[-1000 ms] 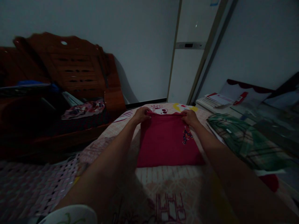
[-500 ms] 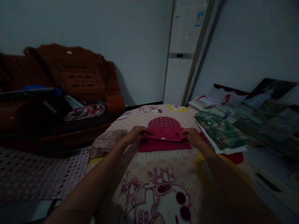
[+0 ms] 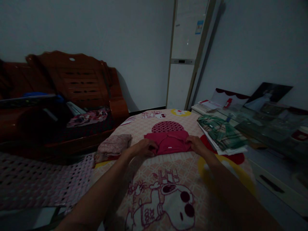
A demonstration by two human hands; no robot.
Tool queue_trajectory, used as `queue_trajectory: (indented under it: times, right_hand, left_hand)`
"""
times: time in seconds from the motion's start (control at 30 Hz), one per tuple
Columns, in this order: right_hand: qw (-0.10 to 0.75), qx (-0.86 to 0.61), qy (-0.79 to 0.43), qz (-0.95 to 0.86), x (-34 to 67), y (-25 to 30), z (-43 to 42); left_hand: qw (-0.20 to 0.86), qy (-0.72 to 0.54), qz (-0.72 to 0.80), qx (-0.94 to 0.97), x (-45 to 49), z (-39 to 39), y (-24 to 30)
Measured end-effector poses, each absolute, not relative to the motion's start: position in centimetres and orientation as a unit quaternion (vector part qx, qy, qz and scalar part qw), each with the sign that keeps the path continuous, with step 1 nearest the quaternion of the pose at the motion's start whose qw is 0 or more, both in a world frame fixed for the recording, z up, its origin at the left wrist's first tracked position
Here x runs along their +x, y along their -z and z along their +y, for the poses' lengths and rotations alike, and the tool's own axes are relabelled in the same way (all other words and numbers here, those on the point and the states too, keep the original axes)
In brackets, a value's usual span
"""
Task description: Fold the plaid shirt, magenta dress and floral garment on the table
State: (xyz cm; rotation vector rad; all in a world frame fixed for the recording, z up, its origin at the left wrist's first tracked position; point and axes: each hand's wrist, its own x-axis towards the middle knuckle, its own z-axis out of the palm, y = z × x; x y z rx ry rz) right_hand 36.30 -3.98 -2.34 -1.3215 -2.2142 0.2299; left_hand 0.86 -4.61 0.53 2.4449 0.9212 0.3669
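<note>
A folded deep-pink shirt [image 3: 169, 142] with a small white label lies on the patterned cloth [image 3: 141, 179] covering the table. At its near left corner, my left hand [image 3: 146, 147] is closed on the fabric with curled fingers. My right hand [image 3: 195, 144] pinches the shirt's right edge. To the left rests a pale pinkish folded garment [image 3: 114, 144]. On the right, a green plaid folded shirt [image 3: 221, 133] lies on something white and flat.
Behind on the left stands a wooden bench [image 3: 81, 83] with a floral cloth [image 3: 89, 117] on its seat. A woven pink seat [image 3: 48, 179] is at the near left. A tall white cabinet-like unit [image 3: 180, 83] stands at the back. Papers [image 3: 208, 105] and a glass-topped cabinet [image 3: 255, 123] are at right.
Both hands have come down nearer to me with the shirt's upper flap, which now covers the lower part. The view has shifted slightly.
</note>
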Motion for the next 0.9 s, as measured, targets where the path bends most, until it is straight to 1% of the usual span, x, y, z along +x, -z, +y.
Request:
queue_trajectory:
  times: [0.03, 0.1, 0.13, 0.23, 0.3, 0.4, 0.5, 0.57, 0.73, 0.9]
  right_hand:
    - [0.261, -0.488, -0.087, -0.828, 36.4, 2.4, -4.2]
    - [0.266, -0.491, -0.083, -0.825, 36.6, 2.0, -4.6]
    - [0.281, -0.499, -0.077, -0.816, 36.6, 1.7, -4.6]
    - [0.341, -0.521, -0.059, -0.78, 35.7, 0.9, -4.0]
    - [0.358, -0.511, -0.061, -0.779, 34.7, 1.2, -3.1]
    - [0.34, -0.49, -0.077, -0.799, 33.2, 3.2, -1.7]
    - [0.285, -0.509, -0.074, -0.809, 32.3, 5.9, -1.3]
    - [0.248, -0.524, -0.049, -0.813, 32.1, 7.4, -1.5]
    - [0.205, -0.532, -0.018, -0.821, 32.1, 8.2, -2.2]
    - [0.214, -0.537, -0.028, -0.815, 32.1, 8.2, -2.0]
  left_hand:
    - [0.282, -0.132, 0.332, 0.89, 0.7, -4.7, -0.7]
    - [0.316, -0.177, 0.35, 0.864, 0.4, -4.4, -1.4]
    - [0.307, -0.219, 0.372, 0.848, 0.4, -4.1, -1.7]
    - [0.223, -0.335, 0.426, 0.81, 1.6, -3.0, -2.1]
    - [0.18, -0.352, 0.437, 0.808, 3.2, -2.4, -1.4]
    - [0.141, -0.281, 0.44, 0.841, 5.4, -2.0, 1.1]
    - [0.101, -0.171, 0.456, 0.867, 6.0, -2.0, 4.0]
    - [0.079, -0.128, 0.461, 0.875, 5.8, -1.9, 5.2]
    - [0.068, -0.11, 0.454, 0.881, 5.2, -1.8, 5.6]
    - [0.118, -0.136, 0.454, 0.873, 5.5, -1.8, 5.0]
